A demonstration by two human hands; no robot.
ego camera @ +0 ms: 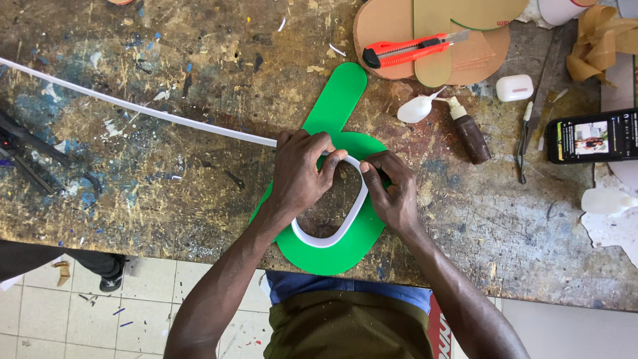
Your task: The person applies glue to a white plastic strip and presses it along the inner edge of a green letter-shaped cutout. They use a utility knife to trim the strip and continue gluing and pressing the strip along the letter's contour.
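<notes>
A flat green cut-out [339, 100], shaped like a loop with a long stem, lies on the worn workbench [166, 199]. A long white strip [133, 106] runs in from the far left and curves around the inner edge of the loop's hole. My left hand [299, 173] presses the strip at the top left of the hole, fingers pinched on it. My right hand [392, 189] grips the strip at the top right of the hole, against the green edge.
Behind the cut-out lie brown cardboard shapes [392, 26] with an orange utility knife [409, 50] on top. To the right are a brown glue bottle [470, 133], a white earbud case [514, 88], pliers [527, 136] and a phone [593, 136]. Black tools [26, 156] sit at far left.
</notes>
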